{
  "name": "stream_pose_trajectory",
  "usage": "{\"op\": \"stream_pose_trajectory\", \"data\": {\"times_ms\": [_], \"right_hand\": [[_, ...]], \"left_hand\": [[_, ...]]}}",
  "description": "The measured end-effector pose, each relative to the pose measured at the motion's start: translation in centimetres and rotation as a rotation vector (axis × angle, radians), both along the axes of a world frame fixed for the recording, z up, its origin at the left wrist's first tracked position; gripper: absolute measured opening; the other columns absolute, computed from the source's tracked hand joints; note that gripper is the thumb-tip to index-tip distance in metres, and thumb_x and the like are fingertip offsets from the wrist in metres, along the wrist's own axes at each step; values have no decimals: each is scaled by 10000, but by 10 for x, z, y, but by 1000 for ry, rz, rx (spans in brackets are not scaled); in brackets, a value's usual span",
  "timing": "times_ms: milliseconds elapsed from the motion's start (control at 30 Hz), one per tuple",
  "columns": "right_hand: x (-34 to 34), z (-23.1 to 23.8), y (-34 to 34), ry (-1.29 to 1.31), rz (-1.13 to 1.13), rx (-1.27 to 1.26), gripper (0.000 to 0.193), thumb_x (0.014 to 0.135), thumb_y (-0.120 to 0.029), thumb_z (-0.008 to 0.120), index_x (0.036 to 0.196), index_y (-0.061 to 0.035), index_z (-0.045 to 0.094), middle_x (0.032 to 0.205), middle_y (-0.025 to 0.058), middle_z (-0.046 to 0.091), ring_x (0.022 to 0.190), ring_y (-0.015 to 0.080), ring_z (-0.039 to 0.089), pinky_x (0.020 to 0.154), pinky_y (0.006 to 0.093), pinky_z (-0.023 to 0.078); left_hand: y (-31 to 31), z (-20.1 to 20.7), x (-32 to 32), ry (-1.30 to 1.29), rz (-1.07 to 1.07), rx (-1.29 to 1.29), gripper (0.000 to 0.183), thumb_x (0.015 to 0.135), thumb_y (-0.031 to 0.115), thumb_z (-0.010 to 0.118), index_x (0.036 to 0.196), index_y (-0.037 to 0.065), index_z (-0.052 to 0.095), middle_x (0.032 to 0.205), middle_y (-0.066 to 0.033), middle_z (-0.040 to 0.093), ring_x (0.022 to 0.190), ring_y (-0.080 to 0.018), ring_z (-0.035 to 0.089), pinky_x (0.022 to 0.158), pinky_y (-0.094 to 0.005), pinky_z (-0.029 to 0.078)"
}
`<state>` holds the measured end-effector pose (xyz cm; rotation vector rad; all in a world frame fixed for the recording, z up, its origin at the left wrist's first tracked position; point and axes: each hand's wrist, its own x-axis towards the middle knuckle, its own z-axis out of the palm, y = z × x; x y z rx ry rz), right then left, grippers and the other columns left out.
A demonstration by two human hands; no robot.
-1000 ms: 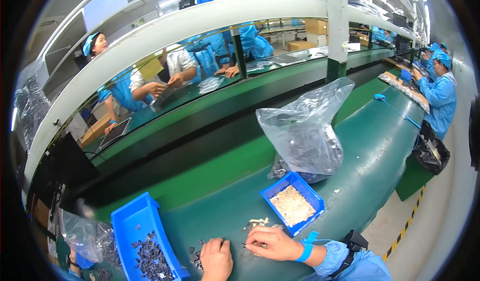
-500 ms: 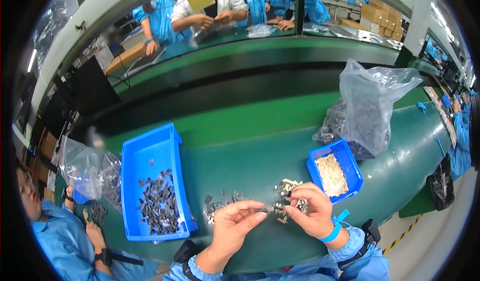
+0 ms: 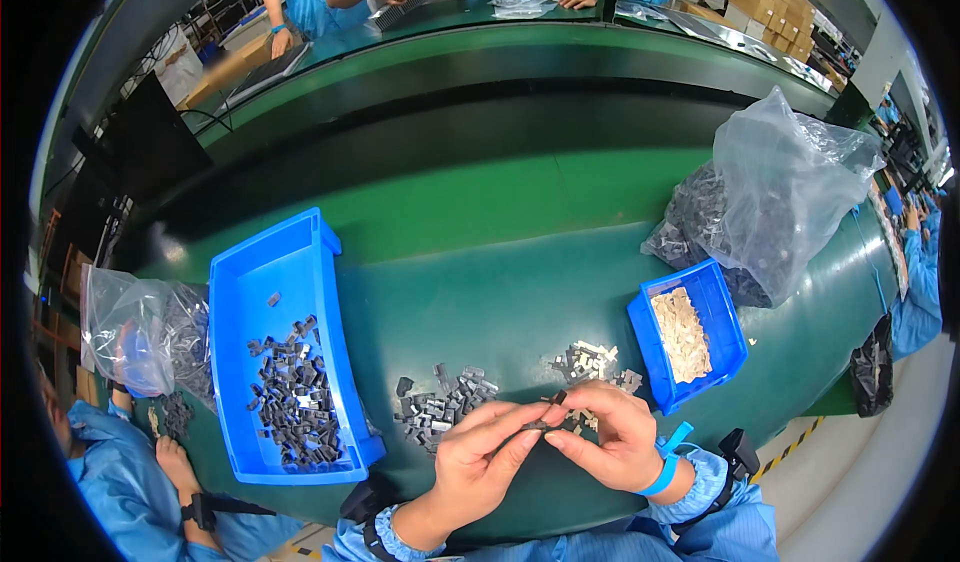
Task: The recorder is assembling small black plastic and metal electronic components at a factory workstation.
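Observation:
My left hand [image 3: 487, 459] and my right hand [image 3: 612, 440] meet fingertip to fingertip over the green work surface. A small dark plastic piece [image 3: 557, 398] shows at the fingertips of my right hand. Between the thumbs and forefingers of both hands is another bit of dark part, mostly covered by the fingers. Just left of the hands lies a loose pile of small dark grey plastic pieces [image 3: 447, 402]. Behind the right hand is a pile of small cream and grey pieces [image 3: 590, 359].
A large blue tray [image 3: 222, 362] with black pieces stands at left, a small blue bin [image 3: 655, 362] of cream pieces at right. Behind that bin sits a clear bag [image 3: 765, 192] of dark parts. Another clear bag [image 3: 125, 327] and a co-worker's hand [image 3: 177, 465] are far left.
My hands have closed in on each other, the fingertips now meeting. The view has shifted, and the piles beyond the hands show more fully. A person across holds up a dark ridged strip.

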<state>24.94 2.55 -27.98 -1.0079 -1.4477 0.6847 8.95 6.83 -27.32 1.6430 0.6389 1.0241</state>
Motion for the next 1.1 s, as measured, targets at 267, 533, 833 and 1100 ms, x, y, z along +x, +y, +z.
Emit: {"op": "stream_pose_trajectory", "data": {"times_ms": [267,533,833,1100], "right_hand": [[-8,-5,3,-74,-96,84,322,687,34,680,978,4,546,759,96,617,662,211,607,597,300,482],[-3,1,7,-213,-165,162,356,649,80,663,976,4,542,752,104,615,613,228,588,556,311,474],[22,2,8,-81,-327,138,450,690,90,639,1105,25,480,734,87,600,689,165,601,655,275,468],[21,6,7,-168,-284,109,410,682,76,640,1065,7,512,736,96,604,676,186,605,617,284,468]], "left_hand": [[-3,-12,0,-371,-2,-611,221,803,-38,595,1023,-33,577,910,-101,618,790,-137,597,705,-252,489],[2,-19,2,-414,31,-522,111,802,-48,585,910,-22,589,863,-70,602,731,-113,581,658,-208,462],[31,-8,-8,492,470,639,341,660,-60,653,990,1,594,884,-127,574,762,-240,563,669,-310,463],[32,-34,14,857,55,729,244,684,54,563,911,-25,609,965,-125,562,893,-256,543,747,-347,447]]}}
